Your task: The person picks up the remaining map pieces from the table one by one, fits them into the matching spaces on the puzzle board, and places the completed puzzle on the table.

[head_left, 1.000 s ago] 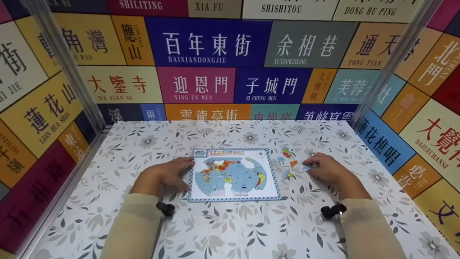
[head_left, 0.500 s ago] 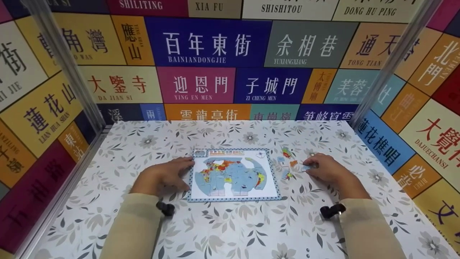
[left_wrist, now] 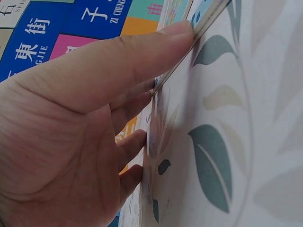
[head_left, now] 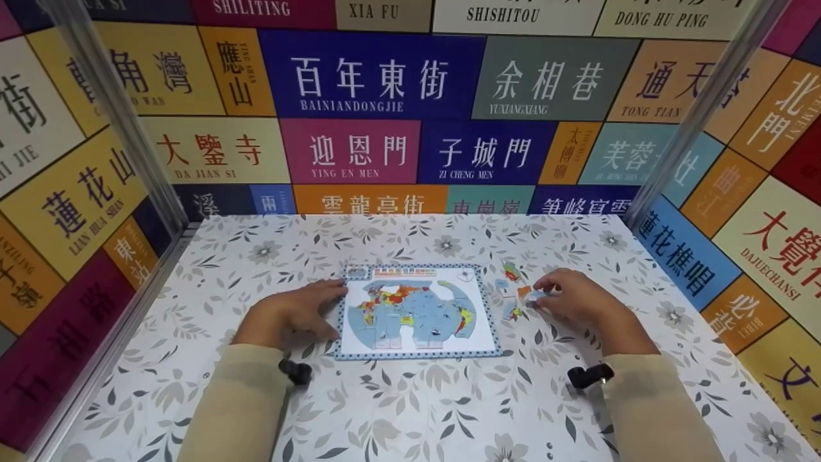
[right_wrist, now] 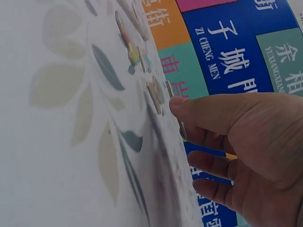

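Observation:
A world map jigsaw puzzle (head_left: 423, 313) lies in a flat board with a blue dotted border (head_left: 417, 355) at mid-table. White gaps show at its top and bottom. My left hand (head_left: 301, 312) rests at the board's left edge, thumb and fingers spread. In the left wrist view the thumb (left_wrist: 177, 38) touches the board's rim. Right of the board, my right hand (head_left: 580, 300) pinches a pale blue puzzle piece (head_left: 533, 296) between thumb and fingers. The right wrist view shows that piece (right_wrist: 182, 129) nearly edge-on, partly hidden by the thumb.
Several loose puzzle pieces (head_left: 512, 312) lie between the board and my right hand, one of them orange (head_left: 523, 292). A floral cloth (head_left: 410, 410) covers the table. Printed panels (head_left: 372, 77) and clear corner posts (head_left: 686, 109) stand around it.
My right hand has shifted slightly left towards the loose pieces, with the pale blue puzzle piece in its fingers. The left hand and the board have stayed in place.

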The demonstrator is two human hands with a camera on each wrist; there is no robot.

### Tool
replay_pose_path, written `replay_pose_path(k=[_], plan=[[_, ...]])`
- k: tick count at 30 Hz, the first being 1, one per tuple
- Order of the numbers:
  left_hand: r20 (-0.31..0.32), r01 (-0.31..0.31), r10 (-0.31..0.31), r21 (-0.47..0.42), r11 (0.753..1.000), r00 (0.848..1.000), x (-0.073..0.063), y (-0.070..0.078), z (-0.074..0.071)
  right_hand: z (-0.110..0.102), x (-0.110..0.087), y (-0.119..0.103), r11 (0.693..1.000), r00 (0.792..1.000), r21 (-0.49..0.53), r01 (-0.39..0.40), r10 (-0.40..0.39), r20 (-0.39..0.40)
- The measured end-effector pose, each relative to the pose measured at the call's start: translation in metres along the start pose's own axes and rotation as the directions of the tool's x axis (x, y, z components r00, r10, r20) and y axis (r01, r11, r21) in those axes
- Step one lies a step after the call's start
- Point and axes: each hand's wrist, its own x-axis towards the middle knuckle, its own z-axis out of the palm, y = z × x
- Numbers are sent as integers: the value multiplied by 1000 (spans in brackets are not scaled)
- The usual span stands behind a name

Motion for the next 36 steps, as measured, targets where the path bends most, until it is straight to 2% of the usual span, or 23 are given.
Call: replay_pose_path(k=[5,13,19,26,31,36], plan=[[4,18,-18,-20,1000,1000,0,1,-1,0,-1,-16,1000,1000,-2,15,-15,-5],[7,30,-30,-46,998,1000,0,0,0,2,-6,-41,989,989,-15,150,-151,-13],[11,33,-32,-63,997,999,0,0,1,9,-10,-66,982,982,-7,191,-191,-9],[6,-24,24,37,999,1000,-2,-1,-1,18,-11,-91,976,976,-15,216,-216,-15],[12,-3,3,0,1000,1000,-3,1,-1,22,-13,-106,970,970,-15,243,-243,24],[18,42,-41,-83,996,999,-4,3,-1,25,-16,-122,959,959,-34,281,-280,42]])
